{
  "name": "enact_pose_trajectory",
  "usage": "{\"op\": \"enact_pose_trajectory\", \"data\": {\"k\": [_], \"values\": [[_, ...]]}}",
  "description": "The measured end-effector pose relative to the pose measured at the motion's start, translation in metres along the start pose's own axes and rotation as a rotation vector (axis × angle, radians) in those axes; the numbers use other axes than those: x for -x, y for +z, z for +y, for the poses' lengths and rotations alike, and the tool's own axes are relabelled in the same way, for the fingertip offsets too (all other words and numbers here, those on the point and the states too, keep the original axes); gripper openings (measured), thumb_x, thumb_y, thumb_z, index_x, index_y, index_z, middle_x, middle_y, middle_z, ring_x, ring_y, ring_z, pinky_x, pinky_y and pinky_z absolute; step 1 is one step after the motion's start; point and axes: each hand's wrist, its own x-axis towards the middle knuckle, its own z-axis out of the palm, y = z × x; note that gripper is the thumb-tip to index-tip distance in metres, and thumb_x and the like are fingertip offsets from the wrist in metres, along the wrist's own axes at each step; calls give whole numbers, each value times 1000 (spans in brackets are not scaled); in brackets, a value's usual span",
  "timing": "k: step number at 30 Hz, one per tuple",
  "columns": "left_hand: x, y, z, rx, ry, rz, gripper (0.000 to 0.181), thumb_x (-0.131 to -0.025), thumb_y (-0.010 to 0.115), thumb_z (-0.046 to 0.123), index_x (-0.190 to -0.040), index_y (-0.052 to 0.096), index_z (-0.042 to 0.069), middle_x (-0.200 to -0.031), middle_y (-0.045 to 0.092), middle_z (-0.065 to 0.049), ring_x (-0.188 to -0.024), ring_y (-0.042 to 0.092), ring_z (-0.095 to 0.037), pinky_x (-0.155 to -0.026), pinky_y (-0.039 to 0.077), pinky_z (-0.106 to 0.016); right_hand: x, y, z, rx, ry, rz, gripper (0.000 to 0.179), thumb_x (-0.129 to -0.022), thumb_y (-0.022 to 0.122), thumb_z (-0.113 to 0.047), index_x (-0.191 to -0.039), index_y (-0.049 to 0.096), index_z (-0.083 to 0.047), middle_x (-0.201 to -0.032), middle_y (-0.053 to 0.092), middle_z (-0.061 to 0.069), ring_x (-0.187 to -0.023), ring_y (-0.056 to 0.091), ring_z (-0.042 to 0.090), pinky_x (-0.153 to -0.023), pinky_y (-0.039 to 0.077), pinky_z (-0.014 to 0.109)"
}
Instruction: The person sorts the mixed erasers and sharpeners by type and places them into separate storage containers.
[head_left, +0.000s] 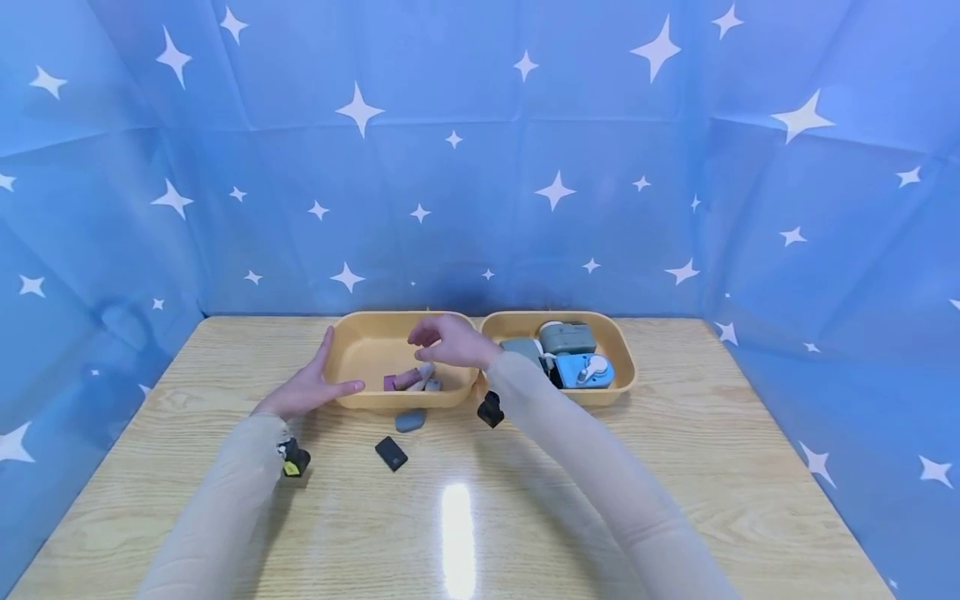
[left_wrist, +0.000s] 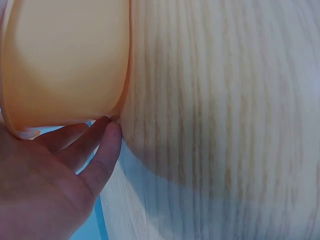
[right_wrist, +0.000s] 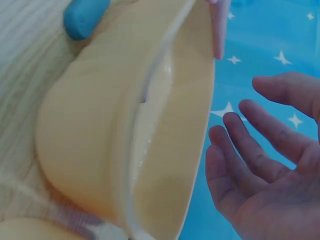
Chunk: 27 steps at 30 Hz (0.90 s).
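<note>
My left hand [head_left: 300,387] rests against the left end of the left yellow bin [head_left: 405,401], fingers extended along its side and thumb along the front rim. In the left wrist view, the fingertips touch the lower part of the bin's end wall. Above this bin's right part hovers my right hand [head_left: 456,340], its fingers loosely bent and nothing between them, as the right wrist view also shows. Inside the bin, at the front right, lie a purple cylinder-like piece [head_left: 407,379] and small greyish pieces [head_left: 432,385].
A second yellow bin [head_left: 621,354] to the right holds grey-green cases [head_left: 567,337] and a light-blue device with a white knob [head_left: 585,372]. On the table before the left bin lie a rounded blue-grey object [head_left: 410,420] and a small black box [head_left: 391,453]. A star-patterned blue curtain [head_left: 480,167] surrounds the table.
</note>
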Motion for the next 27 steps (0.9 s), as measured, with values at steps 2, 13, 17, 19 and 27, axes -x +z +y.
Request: {"op": "enact_pose_trajectory", "data": {"k": [2,13,17,19,27], "values": [[0,0,0,-4,-8,5,118,-86,72,40,-149,-26,20,-157,-12,-24,-140,2,-51,-109,8,-64,4,1,1,9,-38,4,27,-91,66,-8,-115,65,3,-114,66,16,-104,62,23,-90,49,28],[-1,1,0,-3,-32,-1,118,-86,71,41,-148,-27,22,-156,-12,-25,-139,3,-51,-109,8,-65,25,11,-12,-19,-75,-39,23,-91,63,-5,-113,65,2,-107,68,12,-95,63,19,-81,51,23],[0,0,0,-8,-20,-4,119,-85,72,44,-148,-27,21,-156,-12,-25,-139,2,-52,-109,7,-65,29,16,-15,-63,-83,-54,20,-92,65,-10,-110,67,-1,-104,69,11,-91,63,15,-78,52,22],[0,0,1,-10,-16,-3,119,-85,72,44,-148,-27,20,-156,-12,-26,-139,2,-52,-109,7,-65,30,19,-16,-77,-88,-57,19,-92,66,-12,-108,67,-3,-101,69,8,-90,62,12,-79,51,22],[0,0,0,12,-20,0,119,-85,72,42,-149,-26,20,-156,-13,-25,-139,2,-51,-109,6,-65,35,27,-19,-76,-137,-80,19,-91,65,-5,-109,67,-1,-100,67,5,-91,62,12,-81,50,20]]}}
